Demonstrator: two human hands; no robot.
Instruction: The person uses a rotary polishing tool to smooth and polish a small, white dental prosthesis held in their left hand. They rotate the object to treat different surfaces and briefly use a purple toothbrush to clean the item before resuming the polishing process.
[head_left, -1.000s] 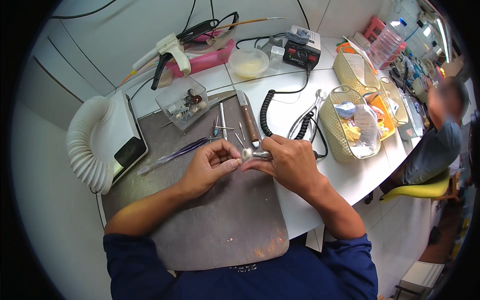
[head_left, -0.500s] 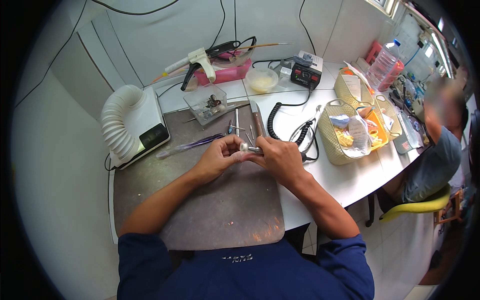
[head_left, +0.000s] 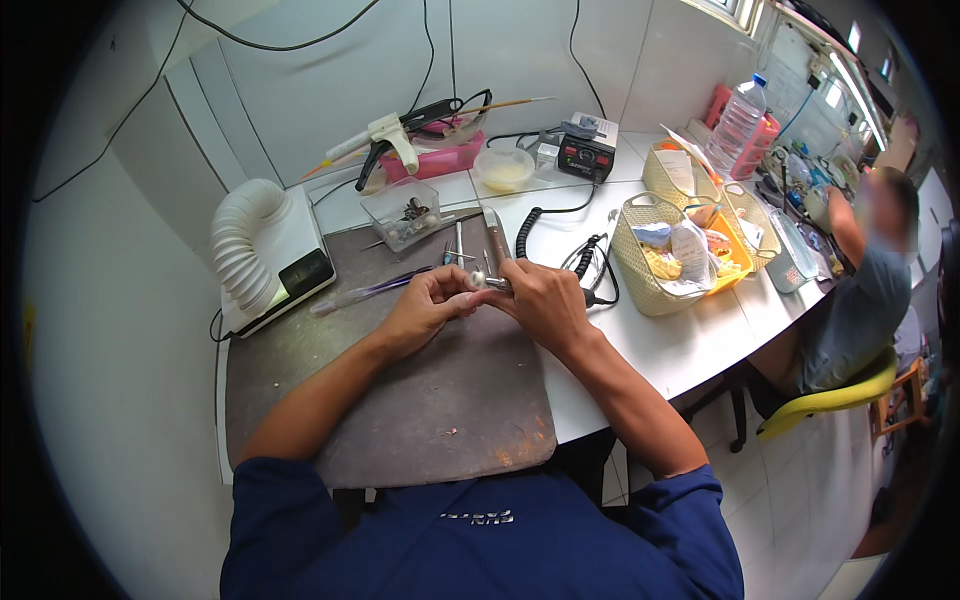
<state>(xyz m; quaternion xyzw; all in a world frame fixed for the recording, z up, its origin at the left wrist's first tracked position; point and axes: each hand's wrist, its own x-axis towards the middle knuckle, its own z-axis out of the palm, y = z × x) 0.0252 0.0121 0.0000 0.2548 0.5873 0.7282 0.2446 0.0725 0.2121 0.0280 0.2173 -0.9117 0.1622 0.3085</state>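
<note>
My right hand [head_left: 545,300] is closed around a silver rotary handpiece [head_left: 497,284], whose tip points left. At that tip sits a small pale, rounded buffing head [head_left: 478,279]. Fingers of my left hand [head_left: 425,312] are pinched together right beside it; whatever they hold is too small and covered to name. Both hands meet above the far part of a dark grey mat [head_left: 400,420]. Just beyond them lie a brown-handled knife [head_left: 494,235], a slim metal rod [head_left: 459,240] and a purple-tinted brush-like strip [head_left: 375,289].
A clear tray [head_left: 378,207] of small parts stands behind the mat. At left is a white machine with a ribbed hose [head_left: 235,240]. A coiled cord [head_left: 522,232] runs from a black control box [head_left: 586,158]. Cream baskets [head_left: 650,288] stand right; a seated person [head_left: 850,310] is farther right.
The view has shifted slightly, so the bench things sit a little left. My hands keep the same hold, close together. The person at right has raised an arm.
</note>
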